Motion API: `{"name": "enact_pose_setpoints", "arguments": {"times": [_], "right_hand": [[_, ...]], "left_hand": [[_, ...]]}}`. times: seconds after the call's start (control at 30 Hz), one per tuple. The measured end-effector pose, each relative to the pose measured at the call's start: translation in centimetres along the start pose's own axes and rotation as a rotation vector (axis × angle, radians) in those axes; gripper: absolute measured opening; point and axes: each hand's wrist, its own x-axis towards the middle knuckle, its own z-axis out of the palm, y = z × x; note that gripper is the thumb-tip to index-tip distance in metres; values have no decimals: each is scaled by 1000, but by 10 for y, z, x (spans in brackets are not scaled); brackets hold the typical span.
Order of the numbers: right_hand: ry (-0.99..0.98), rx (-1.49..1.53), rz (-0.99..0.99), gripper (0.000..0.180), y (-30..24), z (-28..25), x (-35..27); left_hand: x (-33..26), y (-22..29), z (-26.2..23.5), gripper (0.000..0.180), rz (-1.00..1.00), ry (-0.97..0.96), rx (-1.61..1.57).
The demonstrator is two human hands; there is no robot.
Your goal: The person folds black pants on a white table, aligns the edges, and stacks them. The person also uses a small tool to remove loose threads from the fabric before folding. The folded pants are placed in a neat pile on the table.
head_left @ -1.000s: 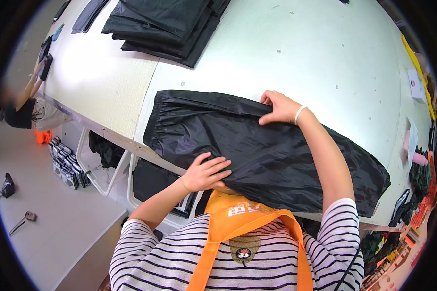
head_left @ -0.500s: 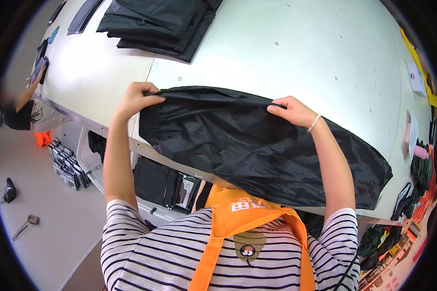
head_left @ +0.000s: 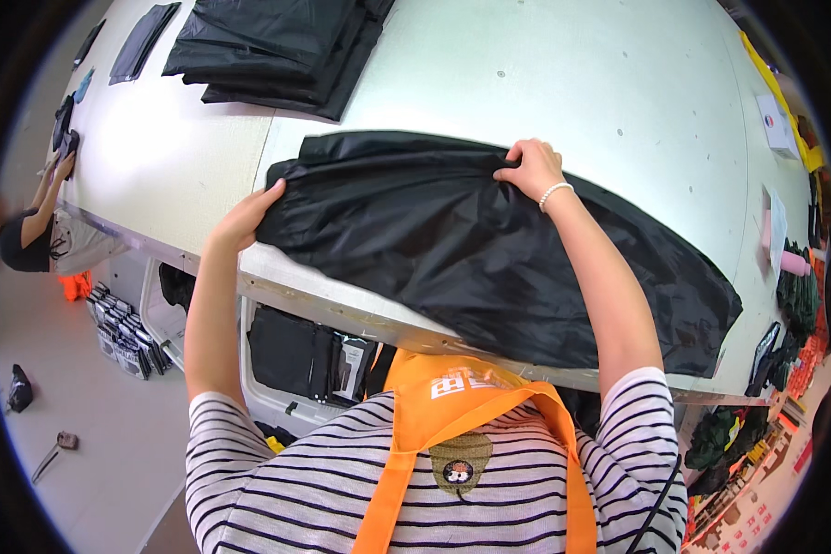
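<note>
A long black garment (head_left: 415,240) of thin, shiny fabric lies lengthwise along the near edge of the white table, wrinkled and doubled over along its far side. My left hand (head_left: 247,218) grips its gathered left end, with some fingers hidden by the cloth. On the far edge, right of the middle, my right hand (head_left: 532,172) pinches the fabric between thumb and fingers. The right end of the garment lies loose on the table.
Folded black garments (head_left: 277,51) are stacked at the far left of the table (head_left: 434,83). Below its edge stands a white bin (head_left: 295,413) with packed black items. A co-worker (head_left: 30,235) handles dark cloth at the left. A pink bottle (head_left: 794,263) stands far right.
The garment's far edge has shifted away from me, and a folded layer now shows at its far left. My left hand has moved down to the left end; my right hand has moved farther away.
</note>
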Motion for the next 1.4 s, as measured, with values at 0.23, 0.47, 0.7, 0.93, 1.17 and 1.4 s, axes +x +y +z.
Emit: {"name": "enact_pose_setpoints", "arguments": {"times": [0.23,0.47,0.7,0.93,1.17,1.4], "right_hand": [[143,-116,-616,65,-46,62,-155],[42,238,-638,54,-18,81,-177],[468,-13,-183,15,37,28,-24],[553,148,-166,29,50,40,-34],[479,51,-243,54,150,30,-152],[709,-115,88,37,414,-61,-233]], "left_hand": [[37,21,10,66,90,190,232],[41,15,59,51,928,1086,1164],[-45,-90,271,75,1096,-81,1280],[-57,-151,320,88,874,-212,1329],[-49,-167,436,72,1005,-225,1416],[-48,-177,581,74,1106,-318,1427]]}}
